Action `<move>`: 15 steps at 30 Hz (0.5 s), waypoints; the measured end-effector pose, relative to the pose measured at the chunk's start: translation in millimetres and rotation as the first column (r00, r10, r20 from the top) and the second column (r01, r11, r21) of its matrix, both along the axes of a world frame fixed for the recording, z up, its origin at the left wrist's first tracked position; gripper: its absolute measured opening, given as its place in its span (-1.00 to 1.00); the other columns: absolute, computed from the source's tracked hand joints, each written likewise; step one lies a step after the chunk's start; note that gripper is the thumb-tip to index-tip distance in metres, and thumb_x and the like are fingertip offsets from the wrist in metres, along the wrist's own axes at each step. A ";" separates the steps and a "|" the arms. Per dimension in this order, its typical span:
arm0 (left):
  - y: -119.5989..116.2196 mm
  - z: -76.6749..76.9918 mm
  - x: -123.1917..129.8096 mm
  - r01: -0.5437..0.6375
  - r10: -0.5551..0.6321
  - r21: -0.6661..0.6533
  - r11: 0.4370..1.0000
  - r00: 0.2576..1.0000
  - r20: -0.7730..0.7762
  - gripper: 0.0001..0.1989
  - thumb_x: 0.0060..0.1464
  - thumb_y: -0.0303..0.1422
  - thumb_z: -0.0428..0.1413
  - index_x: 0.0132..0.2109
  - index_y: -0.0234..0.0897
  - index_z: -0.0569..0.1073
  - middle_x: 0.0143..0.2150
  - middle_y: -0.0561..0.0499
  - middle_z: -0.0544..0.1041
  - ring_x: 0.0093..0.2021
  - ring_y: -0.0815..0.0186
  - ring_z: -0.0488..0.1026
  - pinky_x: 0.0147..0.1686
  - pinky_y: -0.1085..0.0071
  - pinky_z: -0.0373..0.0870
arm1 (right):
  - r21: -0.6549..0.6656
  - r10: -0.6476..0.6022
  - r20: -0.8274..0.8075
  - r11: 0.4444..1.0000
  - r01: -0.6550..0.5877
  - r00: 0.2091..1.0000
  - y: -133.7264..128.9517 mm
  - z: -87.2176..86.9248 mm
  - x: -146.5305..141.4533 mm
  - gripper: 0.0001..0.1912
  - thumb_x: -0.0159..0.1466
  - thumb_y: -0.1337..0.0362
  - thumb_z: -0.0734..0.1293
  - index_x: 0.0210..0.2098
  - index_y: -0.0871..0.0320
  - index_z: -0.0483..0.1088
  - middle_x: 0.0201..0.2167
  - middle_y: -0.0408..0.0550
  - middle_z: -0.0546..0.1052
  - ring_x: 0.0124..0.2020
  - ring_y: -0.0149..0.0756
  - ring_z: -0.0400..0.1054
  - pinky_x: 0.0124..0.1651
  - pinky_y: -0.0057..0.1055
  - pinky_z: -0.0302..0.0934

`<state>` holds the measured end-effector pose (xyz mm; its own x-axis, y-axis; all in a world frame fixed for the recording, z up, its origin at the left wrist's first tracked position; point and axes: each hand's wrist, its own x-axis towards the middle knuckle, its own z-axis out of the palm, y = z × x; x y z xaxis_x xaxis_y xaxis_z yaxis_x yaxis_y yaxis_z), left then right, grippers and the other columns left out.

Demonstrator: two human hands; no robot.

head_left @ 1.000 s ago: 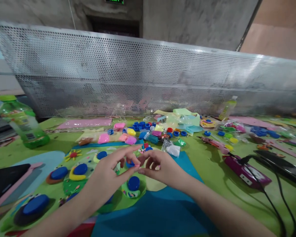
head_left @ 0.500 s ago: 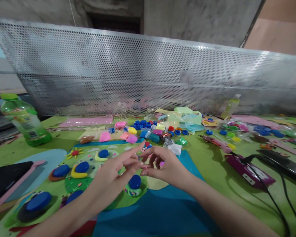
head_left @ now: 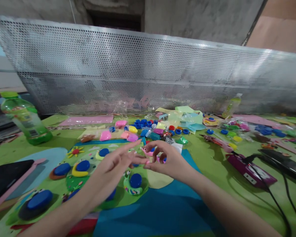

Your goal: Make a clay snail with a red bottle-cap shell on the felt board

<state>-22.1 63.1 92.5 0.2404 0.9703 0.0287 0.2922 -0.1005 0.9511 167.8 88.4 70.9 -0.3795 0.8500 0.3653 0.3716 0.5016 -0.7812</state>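
My left hand (head_left: 115, 164) reaches over a craft picture with its fingers stretched out. My right hand (head_left: 164, 158) curls toward it, thumb and fingertips bent in a pinch. A tiny pink piece of modelling clay (head_left: 147, 162) sits where the right fingers meet the left fingertips. Just beyond the right fingers, partly covered, is a pink clay figure (head_left: 148, 152). Below the hands lies a green clay snail (head_left: 130, 187) with a blue bottle-cap shell (head_left: 135, 180). Left of my hands, a yellow clay snail (head_left: 79, 171) and a black one (head_left: 27, 213) carry blue caps too.
Packets of clay (head_left: 105, 135) and loose blue caps (head_left: 143, 123) lie behind the picture. A green bottle (head_left: 27, 121) stands at left, near a dark tablet (head_left: 10, 181). At right are a purple power strip (head_left: 250, 171) with cables and a glue gun (head_left: 218, 143). Perforated metal (head_left: 148, 72) borders the back.
My left fingers have straightened and lie flatter. My right hand has shifted slightly right and stays at the left fingertips. The green snail and pink figure show more fully.
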 end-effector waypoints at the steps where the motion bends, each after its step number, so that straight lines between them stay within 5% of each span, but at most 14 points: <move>1: 1.0 1.1 -0.3 -0.004 0.004 0.004 1.000 1.000 0.002 -0.56 0.07 -0.24 0.00 0.13 -0.05 0.26 -0.29 0.03 0.58 -0.26 0.21 0.44 -0.39 0.46 0.30 | -0.005 0.003 0.000 1.000 -0.003 1.000 0.2 0.3 0.7 -0.58 0.01 0.13 0.39 -0.17 0.14 0.29 -0.22 -0.07 0.40 -0.40 -0.44 0.29 -0.43 -0.47 0.22; 9: -6.0 -0.3 9.2 0.207 -0.202 0.003 0.978 0.956 -0.215 -0.67 0.12 -0.12 -0.08 -0.07 -0.03 0.47 -0.13 0.03 0.53 -0.12 0.19 0.41 -0.21 0.43 0.27 | -0.113 0.090 0.090 0.990 -0.079 0.992 -1.0 -4.9 0.4 -0.30 -0.01 0.18 0.41 0.08 0.00 0.09 -0.04 -0.06 0.30 -0.27 -0.39 0.27 -0.32 -0.40 0.27; 15: -2.7 2.5 3.5 0.135 -0.128 0.011 0.991 0.959 -0.253 -0.62 0.13 -0.07 -0.12 -0.07 -0.04 0.47 -0.24 0.02 0.56 -0.14 0.17 0.42 -0.25 0.41 0.28 | -0.194 0.147 0.093 0.973 -0.127 0.985 -4.2 0.1 4.2 -0.23 0.00 0.14 0.40 0.13 -0.06 0.00 0.02 -0.05 0.25 -0.16 -0.30 0.24 -0.27 -0.37 0.25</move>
<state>-18.6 60.4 95.0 0.3682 0.9294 -0.0228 0.5039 -0.1789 0.8451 172.0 84.2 71.0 -0.5253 0.8365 0.1563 0.3951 0.4025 -0.8258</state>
